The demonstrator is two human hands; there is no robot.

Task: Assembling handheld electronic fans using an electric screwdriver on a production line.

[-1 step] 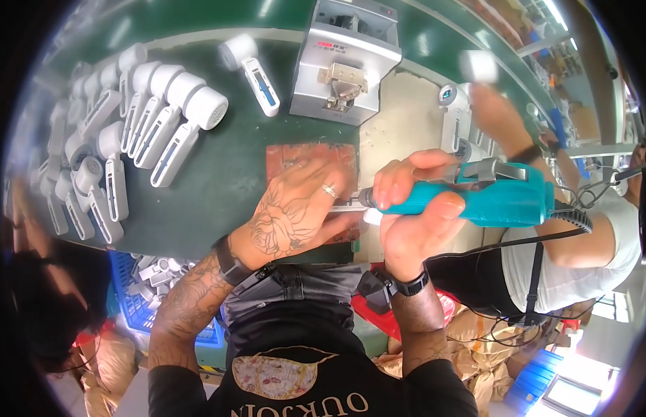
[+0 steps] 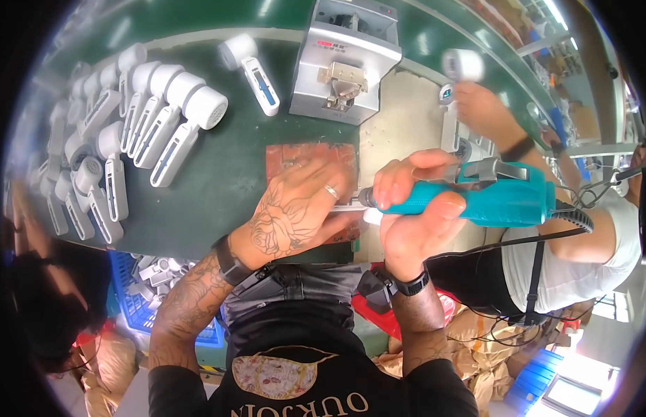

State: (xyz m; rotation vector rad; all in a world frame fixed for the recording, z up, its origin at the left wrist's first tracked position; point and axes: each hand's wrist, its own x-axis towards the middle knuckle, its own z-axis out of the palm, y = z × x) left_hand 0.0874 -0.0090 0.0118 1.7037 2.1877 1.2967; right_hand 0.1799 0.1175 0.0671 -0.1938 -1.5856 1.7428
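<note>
My right hand (image 2: 419,215) grips a teal electric screwdriver (image 2: 496,200), held level with its tip pointing left. A metal lever lies along the tool's upper side. My left hand (image 2: 298,205) is closed over a white plastic part (image 2: 349,207), most of which is hidden under the palm and fingers. The screwdriver's dark chuck (image 2: 366,198) meets this part at the fingertips; the screw itself cannot be made out. Beneath my left hand lies a reddish-brown pad (image 2: 284,154) on the green table.
Several white appliances with round heads and straight handles (image 2: 175,154) stand at left; one more (image 2: 260,83) lies near a grey machine (image 2: 340,69). A co-worker's hand (image 2: 486,111) is at right by a white round-headed unit (image 2: 464,64). A blue basket (image 2: 132,306) holds white parts.
The co-worker's hand and the white round-headed unit beside it have shifted slightly left. My own hands and the screwdriver stay in place.
</note>
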